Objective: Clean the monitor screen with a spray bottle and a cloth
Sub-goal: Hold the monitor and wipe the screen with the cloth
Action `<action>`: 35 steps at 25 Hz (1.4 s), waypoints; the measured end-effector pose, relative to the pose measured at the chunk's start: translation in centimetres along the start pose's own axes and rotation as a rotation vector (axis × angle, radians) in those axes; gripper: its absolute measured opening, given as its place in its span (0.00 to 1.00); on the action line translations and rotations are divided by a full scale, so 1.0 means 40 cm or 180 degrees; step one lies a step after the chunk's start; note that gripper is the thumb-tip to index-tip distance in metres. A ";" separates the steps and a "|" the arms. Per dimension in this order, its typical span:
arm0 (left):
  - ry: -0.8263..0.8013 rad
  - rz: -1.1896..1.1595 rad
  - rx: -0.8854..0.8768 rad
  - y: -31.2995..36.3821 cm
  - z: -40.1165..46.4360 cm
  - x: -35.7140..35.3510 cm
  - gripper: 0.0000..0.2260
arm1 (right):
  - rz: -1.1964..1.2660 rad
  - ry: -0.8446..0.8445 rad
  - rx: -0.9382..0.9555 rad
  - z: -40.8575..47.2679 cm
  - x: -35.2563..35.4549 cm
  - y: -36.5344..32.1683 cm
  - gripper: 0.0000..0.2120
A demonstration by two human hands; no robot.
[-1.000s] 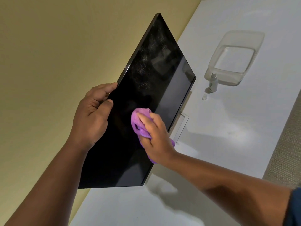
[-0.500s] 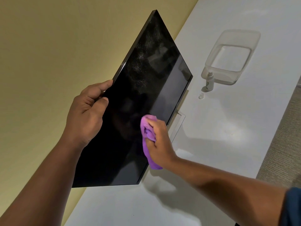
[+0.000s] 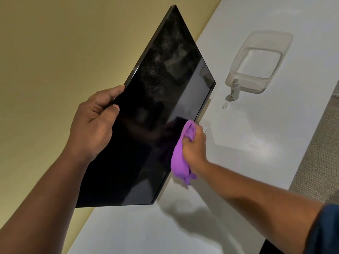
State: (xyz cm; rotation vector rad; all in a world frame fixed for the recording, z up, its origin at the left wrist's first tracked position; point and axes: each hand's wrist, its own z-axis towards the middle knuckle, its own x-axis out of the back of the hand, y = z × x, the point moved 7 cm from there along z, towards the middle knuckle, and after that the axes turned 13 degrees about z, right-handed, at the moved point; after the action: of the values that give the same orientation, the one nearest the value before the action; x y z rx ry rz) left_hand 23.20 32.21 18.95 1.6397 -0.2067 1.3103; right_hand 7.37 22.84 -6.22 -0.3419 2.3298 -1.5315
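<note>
Left hand [image 3: 91, 123] gripping the top edge of the flat black glossy monitor screen [image 3: 146, 125], tilted above the white counter [image 3: 247, 143]. Right hand [image 3: 194, 147] clutching the bunched purple cloth [image 3: 178, 162] against its right edge. Small white spray bottle [image 3: 235, 88] standing far right.

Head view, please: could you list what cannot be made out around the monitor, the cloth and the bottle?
- Monitor: its back and stand are hidden behind the panel itself.
- Left hand: the fingers curl behind the monitor's edge, out of sight.
- Right hand: its fingers are buried in the purple cloth.
- Spray bottle: label too small to read.
- Small clear piece beside the bottle: too small to identify.
</note>
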 end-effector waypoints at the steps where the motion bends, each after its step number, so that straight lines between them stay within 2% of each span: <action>1: 0.0000 -0.0007 -0.0014 0.005 -0.001 -0.003 0.20 | 0.0084 0.0245 -0.0173 0.054 0.019 -0.014 0.17; 3: 0.0032 -0.0020 -0.0017 0.012 -0.002 -0.003 0.20 | 0.0285 0.0345 -0.0038 0.107 0.017 -0.077 0.15; 5: 0.0047 -0.0046 -0.0015 0.014 0.000 -0.002 0.20 | 0.0347 0.0061 0.0415 0.067 -0.013 -0.124 0.19; 7: 0.0028 -0.0086 -0.0006 0.010 -0.001 -0.002 0.20 | 0.0276 -0.0225 0.0500 0.000 -0.021 -0.097 0.21; 10: 0.0018 -0.0171 0.0007 0.007 -0.001 -0.004 0.20 | -0.0041 0.0006 0.0088 0.040 0.020 -0.040 0.16; 12: 0.0003 -0.0157 -0.0042 0.011 0.001 -0.005 0.20 | -0.0041 0.0288 -0.0108 0.106 0.042 -0.076 0.09; 14: -0.0024 -0.0135 -0.0107 0.015 0.003 -0.005 0.19 | 0.0088 0.0280 0.0313 0.104 0.022 -0.136 0.11; 17: -0.0042 -0.0151 -0.0152 0.016 0.004 -0.006 0.19 | 0.0092 -0.0368 0.0796 -0.009 -0.022 -0.122 0.19; 19: -0.0057 -0.0160 -0.0147 0.017 0.005 -0.007 0.19 | -0.0057 -0.0355 0.0899 -0.013 0.003 -0.081 0.15; 22: -0.0059 -0.0173 -0.0122 0.019 0.003 -0.008 0.19 | -0.0178 0.0255 0.0103 0.107 0.056 -0.080 0.08; 24: -0.0058 -0.0153 -0.0130 0.018 0.006 -0.008 0.19 | -0.0062 0.0413 0.0103 0.141 0.054 -0.111 0.10; 27: -0.0051 -0.0128 -0.0145 0.020 0.005 -0.008 0.19 | 0.0017 -0.0056 0.0393 0.044 0.012 -0.096 0.19; 29: -0.0038 -0.0090 -0.0131 0.021 0.005 -0.006 0.19 | -0.0101 -0.0416 0.0394 -0.027 0.002 -0.043 0.17; 30: -0.0035 -0.0071 -0.0131 0.022 0.004 -0.006 0.19 | -0.0108 -0.0411 0.0339 -0.024 0.009 -0.024 0.14; 33: -0.0041 -0.0040 -0.0126 0.018 0.004 -0.006 0.19 | 0.0057 0.0184 -0.0158 0.097 0.047 -0.040 0.10; 35: -0.0013 -0.0022 -0.0133 0.018 0.004 -0.006 0.19 | 0.0135 0.0487 -0.0279 0.151 0.060 -0.069 0.08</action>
State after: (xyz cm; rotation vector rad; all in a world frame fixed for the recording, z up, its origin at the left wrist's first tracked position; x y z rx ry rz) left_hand 22.75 31.63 19.20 1.6068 -0.2294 1.2894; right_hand 7.65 15.79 -6.23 -0.2012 2.5100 -1.4867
